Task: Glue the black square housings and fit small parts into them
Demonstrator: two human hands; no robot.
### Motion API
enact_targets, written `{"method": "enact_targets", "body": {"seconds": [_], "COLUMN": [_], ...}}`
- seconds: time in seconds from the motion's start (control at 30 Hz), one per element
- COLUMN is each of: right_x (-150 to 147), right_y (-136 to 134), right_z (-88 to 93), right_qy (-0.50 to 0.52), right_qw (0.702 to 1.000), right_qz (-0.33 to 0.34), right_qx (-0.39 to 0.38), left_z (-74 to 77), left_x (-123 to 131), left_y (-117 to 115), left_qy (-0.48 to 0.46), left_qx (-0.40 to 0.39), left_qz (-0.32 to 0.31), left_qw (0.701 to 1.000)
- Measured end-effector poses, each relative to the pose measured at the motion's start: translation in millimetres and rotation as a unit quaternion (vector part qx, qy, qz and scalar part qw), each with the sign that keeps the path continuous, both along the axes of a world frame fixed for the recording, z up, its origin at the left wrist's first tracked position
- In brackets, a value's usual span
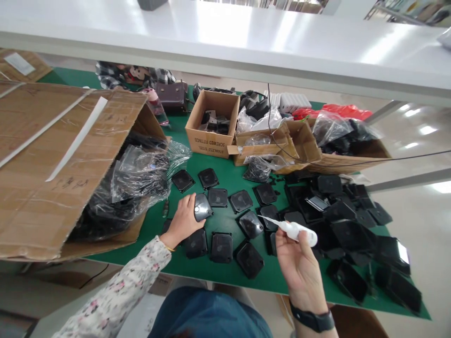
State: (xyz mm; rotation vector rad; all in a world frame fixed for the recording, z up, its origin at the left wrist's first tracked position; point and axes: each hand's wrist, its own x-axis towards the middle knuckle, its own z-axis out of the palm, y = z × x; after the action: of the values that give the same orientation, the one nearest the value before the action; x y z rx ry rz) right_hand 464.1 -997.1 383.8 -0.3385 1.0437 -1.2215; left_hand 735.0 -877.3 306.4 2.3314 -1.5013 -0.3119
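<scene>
My left hand (183, 218) is closed around a black square plastic cover (202, 207), tilted up off the green table (225, 164). My right hand (298, 263) grips a white squeeze tube (294, 228) with a thin nozzle that points left toward another tilted black cover (251, 224). Several more black covers lie flat in rows between my hands, such as one (221, 247) near the front edge. A black watch is on my right wrist.
A big open cardboard box (52, 159) with bagged black parts fills the left. Small cartons (211, 123) and plastic bags stand at the back. A heap of black housings (352, 230) covers the right side. A white shelf (246, 42) runs overhead.
</scene>
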Motion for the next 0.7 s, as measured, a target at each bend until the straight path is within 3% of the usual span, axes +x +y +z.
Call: {"method": "enact_targets", "body": {"seconds": [0.13, 0.27, 0.43, 0.7], "right_x": [8.9, 27.2, 42.0, 44.7], "right_y": [9.9, 25.3, 34.1, 33.4], "right_z": [-10.2, -10.9, 1.0, 17.5], "right_qy": [0.003, 0.005, 0.012, 0.018], "right_qw": [0.998, 0.993, 0.993, 0.992], "right_qz": [0.070, 0.117, 0.119, 0.106], "right_qx": [0.008, -0.003, -0.023, -0.060], "left_z": [55.8, 89.5, 104.4, 113.9], "left_x": [-16.4, -33.0, -42.5, -48.1], "left_y": [4.1, 6.2, 8.4, 13.9], "left_qy": [-0.025, -0.038, -0.053, -0.064], "left_qx": [-0.071, -0.102, -0.136, -0.135], "left_qz": [-0.011, -0.010, 0.003, 0.001], "left_qw": [0.997, 0.994, 0.989, 0.989]}}
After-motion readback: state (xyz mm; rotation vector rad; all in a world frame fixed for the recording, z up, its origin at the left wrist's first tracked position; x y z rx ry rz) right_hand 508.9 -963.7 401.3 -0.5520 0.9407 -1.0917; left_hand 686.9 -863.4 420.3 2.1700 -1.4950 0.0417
